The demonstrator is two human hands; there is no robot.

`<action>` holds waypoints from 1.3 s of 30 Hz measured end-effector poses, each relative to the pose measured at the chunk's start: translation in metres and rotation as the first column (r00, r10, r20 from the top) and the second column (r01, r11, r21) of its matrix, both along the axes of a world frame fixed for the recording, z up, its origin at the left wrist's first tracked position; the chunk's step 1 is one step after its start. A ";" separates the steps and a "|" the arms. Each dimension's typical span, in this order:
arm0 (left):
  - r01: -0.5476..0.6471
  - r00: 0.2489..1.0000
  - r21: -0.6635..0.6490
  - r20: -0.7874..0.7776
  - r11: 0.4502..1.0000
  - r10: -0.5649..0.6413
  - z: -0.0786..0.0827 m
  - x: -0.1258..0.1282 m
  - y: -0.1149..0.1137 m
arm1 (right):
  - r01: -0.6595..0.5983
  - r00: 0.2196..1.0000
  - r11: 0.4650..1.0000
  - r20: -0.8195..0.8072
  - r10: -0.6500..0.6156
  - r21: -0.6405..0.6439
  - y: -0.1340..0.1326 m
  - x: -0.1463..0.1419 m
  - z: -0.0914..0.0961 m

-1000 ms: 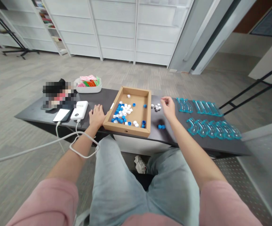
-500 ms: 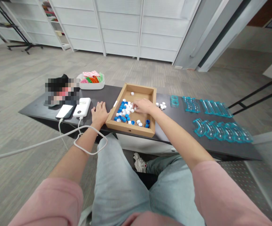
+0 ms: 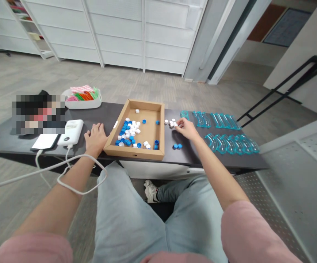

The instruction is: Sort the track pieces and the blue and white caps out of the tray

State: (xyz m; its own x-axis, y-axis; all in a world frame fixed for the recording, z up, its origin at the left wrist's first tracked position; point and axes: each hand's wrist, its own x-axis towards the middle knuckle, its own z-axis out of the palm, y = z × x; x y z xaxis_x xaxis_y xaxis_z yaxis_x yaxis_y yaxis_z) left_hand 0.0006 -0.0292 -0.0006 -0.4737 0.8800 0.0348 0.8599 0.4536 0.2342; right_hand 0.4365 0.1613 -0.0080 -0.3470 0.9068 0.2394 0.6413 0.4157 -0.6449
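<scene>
Even, bright light cast a soft shadow on the black tabletop [image 3: 110, 113] near the right hand [image 3: 186, 129]; glints dotted the teal plastic pieces [image 3: 225, 121], wide-angle distortion tilted the white cabinets [image 3: 116, 33], and pixelation [image 3: 38, 114] masked a patch at left

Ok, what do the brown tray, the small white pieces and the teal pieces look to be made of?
Brown tray: probably cardboard, matte; plain brown, folded-looking walls.
White pieces: likely plastic, smooth-looking; evenly coloured, but too small to be sure.
Teal pieces: seemingly clear, tinted plastic, glossy; bright highlights, and the dark table shows through.
</scene>
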 end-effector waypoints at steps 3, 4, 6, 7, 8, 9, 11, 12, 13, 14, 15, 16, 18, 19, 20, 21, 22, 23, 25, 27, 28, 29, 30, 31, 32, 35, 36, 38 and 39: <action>0.000 1.000 0.004 -0.003 1.000 0.000 -0.002 -0.001 0.000 | 0.024 1.000 0.999 -0.013 -0.024 -0.041 0.001 0.006 -0.023; 0.003 1.000 -0.001 -0.003 1.000 -0.003 -0.003 -0.001 0.000 | 0.032 0.999 0.999 -0.035 -0.033 -0.031 0.003 0.004 -0.029; -0.001 1.000 -0.007 -0.002 1.000 0.001 -0.003 -0.002 0.001 | 0.044 0.996 0.999 -0.077 -0.044 -0.005 0.008 -0.002 -0.037; -0.006 1.000 -0.004 0.001 1.000 0.006 -0.003 -0.002 0.001 | 0.045 0.995 0.999 -0.085 -0.044 0.006 0.011 -0.005 -0.040; -0.010 1.000 0.001 0.004 1.000 0.010 -0.003 -0.002 0.001 | 0.045 0.996 0.999 -0.083 -0.043 0.014 0.013 -0.008 -0.042; -0.012 1.000 0.005 0.009 1.000 0.012 -0.003 -0.002 0.001 | 0.045 0.996 0.999 -0.074 -0.043 0.019 0.015 -0.010 -0.043; -0.007 1.000 0.006 0.016 1.000 0.007 -0.002 -0.003 0.001 | 0.043 0.998 0.999 -0.048 -0.042 0.022 0.017 -0.013 -0.044; -0.006 1.000 0.003 0.018 1.000 0.006 -0.002 -0.003 0.001 | 0.041 0.998 0.999 -0.040 -0.040 0.024 0.017 -0.014 -0.045; -0.005 1.000 0.001 0.018 1.000 0.005 -0.002 -0.003 0.001 | 0.039 0.999 0.999 -0.036 -0.038 0.030 0.016 -0.015 -0.045; -0.004 1.000 0.002 0.016 1.000 0.004 -0.002 -0.003 0.001 | 0.035 0.999 0.999 -0.035 -0.034 0.037 0.016 -0.016 -0.045; -0.003 1.000 0.002 0.012 1.000 0.003 -0.002 -0.002 0.000 | 0.033 0.999 0.998 -0.035 -0.032 0.044 0.015 -0.017 -0.045; -0.003 1.000 0.002 0.008 1.000 0.003 -0.002 -0.002 0.000 | 0.032 0.999 0.998 -0.036 -0.031 0.047 0.015 -0.018 -0.045; 0.000 1.000 -0.001 -0.003 1.000 0.000 -0.001 -0.002 0.000 | 0.035 0.999 0.999 -0.040 -0.034 0.032 0.014 -0.020 -0.044; 0.002 1.000 -0.004 -0.007 1.000 -0.002 -0.001 -0.001 0.000 | 0.038 0.998 0.999 -0.044 -0.037 0.019 0.014 -0.021 -0.044; 0.002 1.000 -0.008 -0.009 1.000 -0.002 -0.001 -0.001 0.000 | 0.042 0.998 0.999 -0.051 -0.041 0.007 0.014 -0.022 -0.043; 0.003 1.000 -0.010 -0.011 1.000 -0.003 -0.001 -0.001 -0.001 | 0.046 0.997 0.999 -0.059 -0.045 0.001 0.013 -0.023 -0.042; 0.004 1.000 -0.011 -0.011 1.000 -0.004 -0.001 -0.002 -0.001 | 0.048 0.996 0.999 -0.069 -0.047 0.000 0.012 -0.023 -0.041; 0.005 1.000 -0.012 -0.010 1.000 -0.005 -0.001 -0.002 -0.001 | 0.047 0.996 0.999 -0.080 -0.047 0.003 0.011 -0.024 -0.040; 0.006 1.000 -0.012 -0.007 1.000 -0.006 0.000 -0.002 -0.001 | 0.046 0.993 0.999 -0.110 -0.045 0.007 0.009 -0.024 -0.039; 0.006 1.000 -0.015 -0.004 1.000 -0.006 0.002 -0.001 -0.001 | 0.050 0.988 0.999 -0.148 -0.050 0.000 0.006 -0.024 -0.038; 0.006 1.000 -0.015 -0.002 1.000 -0.006 0.002 0.000 -0.002 | 0.059 0.984 0.998 -0.168 -0.059 -0.002 0.006 -0.023 -0.037; 0.005 1.000 -0.013 -0.001 1.000 -0.005 0.003 0.001 -0.002 | 0.071 0.980 0.997 -0.187 -0.070 -0.003 0.005 -0.022 -0.036; 0.002 1.000 -0.010 0.000 1.000 -0.002 0.004 0.002 -0.002 | 0.086 0.975 0.996 -0.204 -0.084 -0.001 0.005 -0.021 -0.035; -0.002 1.000 -0.005 0.002 1.000 0.002 0.004 0.002 -0.002 | 0.101 0.971 0.995 -0.218 -0.098 0.003 0.005 -0.021 -0.032; -0.006 1.000 0.001 0.004 1.000 0.006 0.005 0.003 -0.002 | 0.115 0.967 0.993 -0.229 -0.109 0.011 0.004 -0.022 -0.029; -0.014 1.000 0.016 0.016 1.000 0.014 0.004 0.003 -0.001 | 0.068 0.972 0.994 -0.229 -0.048 0.082 -0.001 -0.037 -0.011; -0.015 1.000 0.019 0.018 1.000 0.014 0.004 0.003 -0.001 | 0.003 0.979 0.993 -0.203 0.021 0.116 -0.005 -0.049 -0.003; -0.018 1.000 0.028 0.017 0.999 0.017 0.002 0.003 0.000 | -0.218 0.970 0.963 -0.071 0.232 0.159 -0.014 -0.080 0.015; -0.021 1.000 0.032 0.015 0.999 0.020 0.001 0.002 0.000 | -0.348 0.937 0.925 0.032 0.348 0.150 -0.019 -0.100 0.023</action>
State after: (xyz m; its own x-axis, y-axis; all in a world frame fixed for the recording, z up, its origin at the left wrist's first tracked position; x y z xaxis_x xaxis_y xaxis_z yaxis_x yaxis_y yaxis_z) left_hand 0.0029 -0.0292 0.0007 -0.4921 0.8687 0.0558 0.8468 0.4629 0.2619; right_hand 0.3370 0.1419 0.0154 -0.6357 0.6819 0.3617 0.4414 0.7055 -0.5544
